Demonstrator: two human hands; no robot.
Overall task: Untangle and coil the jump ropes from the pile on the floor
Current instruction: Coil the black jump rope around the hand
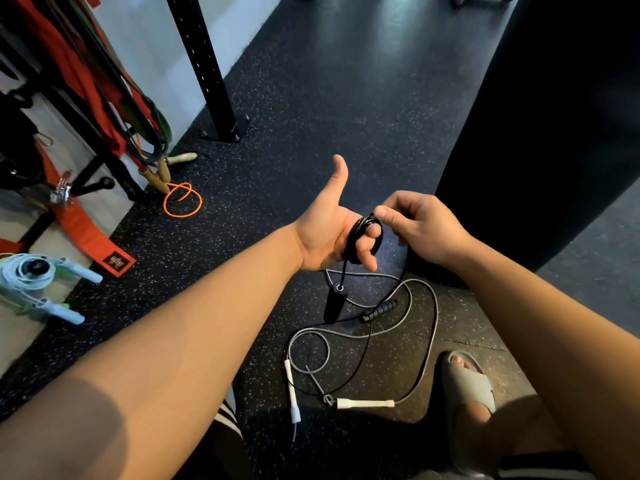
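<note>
A black jump rope is wound in several loops around the fingers of my left hand, whose thumb points up. One black handle hangs from that coil just above the floor. My right hand pinches the rope at the top of the coil. The rope's other black handle lies on the floor below. A grey jump rope with white handles lies loose on the floor, crossed by the black cord.
A light blue coiled jump rope lies at the left edge. An orange rope with wooden handles sits by a black rack post. Resistance bands hang at left. A black punching bag stands right. My sandalled foot is lower right.
</note>
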